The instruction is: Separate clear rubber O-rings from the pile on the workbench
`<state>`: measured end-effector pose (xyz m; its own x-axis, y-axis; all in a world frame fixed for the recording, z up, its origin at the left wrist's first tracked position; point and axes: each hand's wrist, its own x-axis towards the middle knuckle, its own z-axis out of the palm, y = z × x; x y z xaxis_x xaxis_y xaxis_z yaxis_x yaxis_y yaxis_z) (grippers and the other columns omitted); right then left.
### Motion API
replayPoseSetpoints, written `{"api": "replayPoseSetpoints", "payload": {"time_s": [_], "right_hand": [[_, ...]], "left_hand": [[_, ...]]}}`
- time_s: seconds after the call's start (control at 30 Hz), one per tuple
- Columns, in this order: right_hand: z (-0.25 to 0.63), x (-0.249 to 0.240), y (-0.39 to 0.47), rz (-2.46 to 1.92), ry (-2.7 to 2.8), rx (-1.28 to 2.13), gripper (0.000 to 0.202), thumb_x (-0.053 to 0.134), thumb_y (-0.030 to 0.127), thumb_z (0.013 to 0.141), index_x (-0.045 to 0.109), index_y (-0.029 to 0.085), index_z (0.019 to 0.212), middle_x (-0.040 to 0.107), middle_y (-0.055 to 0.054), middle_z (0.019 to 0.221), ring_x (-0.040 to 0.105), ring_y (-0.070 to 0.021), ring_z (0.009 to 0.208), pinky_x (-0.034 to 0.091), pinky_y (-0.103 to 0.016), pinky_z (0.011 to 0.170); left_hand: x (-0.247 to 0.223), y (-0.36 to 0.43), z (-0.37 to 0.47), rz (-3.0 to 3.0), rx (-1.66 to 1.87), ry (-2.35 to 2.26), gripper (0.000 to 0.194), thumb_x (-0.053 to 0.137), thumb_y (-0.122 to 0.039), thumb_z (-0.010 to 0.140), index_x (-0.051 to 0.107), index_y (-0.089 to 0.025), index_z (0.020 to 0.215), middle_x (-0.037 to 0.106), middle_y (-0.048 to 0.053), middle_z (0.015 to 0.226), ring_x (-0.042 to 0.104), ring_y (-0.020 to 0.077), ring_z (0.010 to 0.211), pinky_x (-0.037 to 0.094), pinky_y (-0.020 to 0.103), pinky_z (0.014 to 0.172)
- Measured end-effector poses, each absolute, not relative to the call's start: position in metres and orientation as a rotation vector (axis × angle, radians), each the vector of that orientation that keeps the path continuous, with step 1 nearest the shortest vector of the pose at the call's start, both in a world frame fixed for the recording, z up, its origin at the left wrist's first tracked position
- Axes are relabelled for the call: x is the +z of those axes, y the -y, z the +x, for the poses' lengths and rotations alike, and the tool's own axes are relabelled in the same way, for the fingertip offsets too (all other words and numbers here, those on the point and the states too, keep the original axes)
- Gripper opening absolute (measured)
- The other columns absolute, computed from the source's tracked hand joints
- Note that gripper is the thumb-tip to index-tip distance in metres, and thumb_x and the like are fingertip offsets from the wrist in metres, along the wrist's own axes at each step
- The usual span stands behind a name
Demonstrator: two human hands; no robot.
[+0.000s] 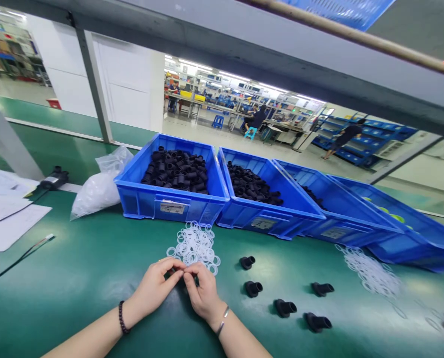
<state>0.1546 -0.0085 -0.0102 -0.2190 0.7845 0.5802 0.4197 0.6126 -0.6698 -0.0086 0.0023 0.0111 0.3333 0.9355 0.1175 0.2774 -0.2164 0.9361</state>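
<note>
Left hand [155, 287] and right hand [204, 294] are pressing fingertips together, contents hidden, beside white rings [195, 243]; black tubes [285, 308] are lying sideways, narrow ends pointing right.

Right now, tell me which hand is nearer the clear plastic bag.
Left. The left hand is right of the bag, toward the person; the right hand is farther right.
</note>
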Motion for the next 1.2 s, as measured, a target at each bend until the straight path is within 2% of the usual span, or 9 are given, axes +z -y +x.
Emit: {"api": "replayPoseSetpoints", "payload": {"time_s": [0.23,0.37,0.5,0.63,0.7,0.83,0.97,1.07,1.2], "right_hand": [[0.154,-0.014,0.009,-1.042,1.842,0.418,0.024,0.041,0.034,0.095,0.059,0.019,0.089,0.062,-0.003,0.07,0.059,-0.0146,0.063,0.049,-0.026,0.062],[0.154,-0.016,0.009,-1.088,1.841,0.404,0.026,0.042,0.036,0.095,0.059,0.019,0.088,0.062,-0.003,0.069,0.058,-0.0137,0.06,0.048,-0.025,0.061],[0.154,-0.014,0.005,-1.094,1.89,0.42,0.031,0.039,0.038,0.096,0.06,0.018,0.083,0.061,-0.002,0.065,0.057,-0.013,0.057,0.047,-0.023,0.058],[0.155,-0.01,0.007,-1.088,1.93,0.414,0.034,0.039,0.04,0.096,0.06,0.019,0.081,0.062,-0.003,0.065,0.058,-0.0144,0.057,0.047,-0.024,0.055],[0.157,-0.011,0.003,-1.094,1.945,0.39,0.035,0.04,0.044,0.095,0.06,0.019,0.081,0.062,-0.003,0.064,0.057,-0.0151,0.055,0.046,-0.025,0.054],[0.161,-0.019,-0.004,-1.165,1.96,0.401,0.046,0.04,0.056,0.091,0.06,0.017,0.079,0.06,-0.004,0.062,0.056,-0.0158,0.054,0.044,-0.026,0.053],[0.162,-0.019,0.002,-1.28,1.887,0.385,0.056,0.038,0.068,0.086,0.058,0.016,0.077,0.06,-0.006,0.066,0.055,-0.0165,0.057,0.041,-0.027,0.054],[0.161,-0.017,0.003,-1.306,1.853,0.372,0.059,0.039,0.071,0.084,0.057,0.016,0.078,0.06,-0.006,0.067,0.055,-0.0173,0.059,0.039,-0.027,0.055],[0.161,-0.015,0.0,-1.27,1.911,0.333,0.058,0.038,0.069,0.086,0.057,0.015,0.079,0.06,-0.007,0.066,0.055,-0.017,0.057,0.037,-0.027,0.052]], "left_hand": [[-0.004,-0.004,-0.01,1.698,0.873,-1.099,0.016,0.048,-0.028,0.086,0.061,-0.02,0.086,0.065,0.001,0.088,0.059,0.017,0.085,0.045,0.028,0.081],[-0.01,-0.005,-0.012,1.783,0.956,-1.011,0.017,0.044,-0.025,0.087,0.058,-0.02,0.079,0.062,0.003,0.092,0.057,0.0165,0.09,0.044,0.028,0.084],[-0.007,-0.008,-0.011,1.849,1.035,-1.018,0.015,0.044,-0.02,0.086,0.056,-0.019,0.078,0.057,0.003,0.085,0.055,0.016,0.084,0.044,0.027,0.079],[0.009,-0.004,-0.005,1.86,1.022,-0.98,0.015,0.043,-0.01,0.079,0.055,-0.017,0.073,0.058,0.003,0.076,0.055,0.0164,0.078,0.046,0.027,0.073],[0.012,-0.007,-0.004,1.828,1.016,-1.055,0.013,0.048,-0.006,0.074,0.057,-0.016,0.073,0.059,0.003,0.077,0.055,0.0158,0.079,0.046,0.026,0.075],[0.011,-0.009,-0.008,1.763,1.011,-1.119,0.012,0.056,-0.005,0.073,0.061,-0.015,0.077,0.062,0.002,0.081,0.057,0.0139,0.082,0.046,0.023,0.08],[0.013,-0.001,-0.008,1.756,1.007,-1.042,0.011,0.06,-0.01,0.075,0.062,-0.014,0.084,0.06,0.003,0.085,0.057,0.0126,0.079,0.047,0.021,0.078],[0.014,0.001,-0.009,1.78,0.992,-0.952,0.013,0.061,-0.012,0.076,0.061,-0.014,0.09,0.058,0.003,0.089,0.056,0.0119,0.08,0.048,0.02,0.081],[0.014,-0.001,-0.011,1.822,1.038,-0.932,0.014,0.06,-0.007,0.077,0.06,-0.011,0.091,0.058,0.005,0.09,0.057,0.0117,0.084,0.047,0.019,0.085]]}}
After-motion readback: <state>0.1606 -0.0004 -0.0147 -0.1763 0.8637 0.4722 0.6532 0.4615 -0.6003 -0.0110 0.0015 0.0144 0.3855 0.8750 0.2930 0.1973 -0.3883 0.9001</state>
